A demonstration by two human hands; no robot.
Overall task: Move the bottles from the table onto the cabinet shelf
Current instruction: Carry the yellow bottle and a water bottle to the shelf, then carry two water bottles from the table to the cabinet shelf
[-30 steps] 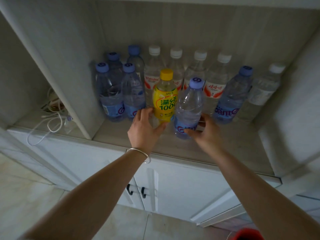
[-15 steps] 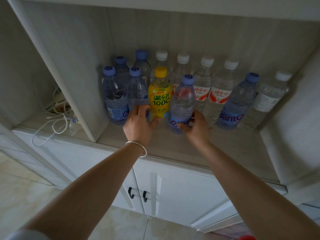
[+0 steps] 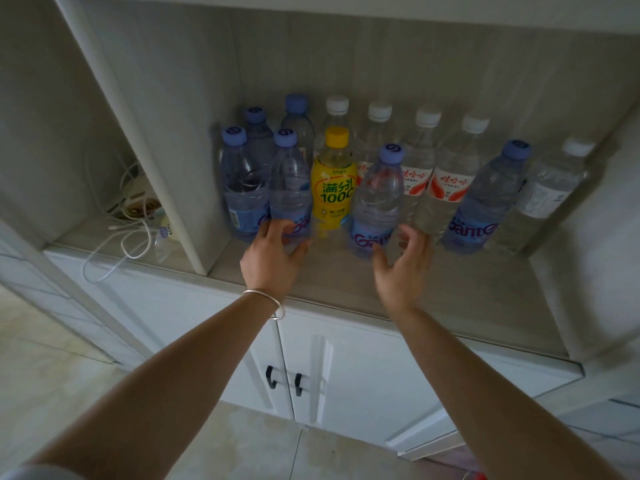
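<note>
Letting go of two bottles on the pale wooden cabinet shelf [image 3: 433,289]

Left hand [image 3: 272,261] and right hand [image 3: 403,268] hover with fingers loose, gripping nothing; the yellow plastic drink bottle [image 3: 333,181] and clear blue-capped water bottle [image 3: 375,202] stand upright — best draw straight back, brushing neither

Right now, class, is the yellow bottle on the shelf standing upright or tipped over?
Upright. The yellow bottle stands on its base on the shelf, its yellow cap at the top.
</note>
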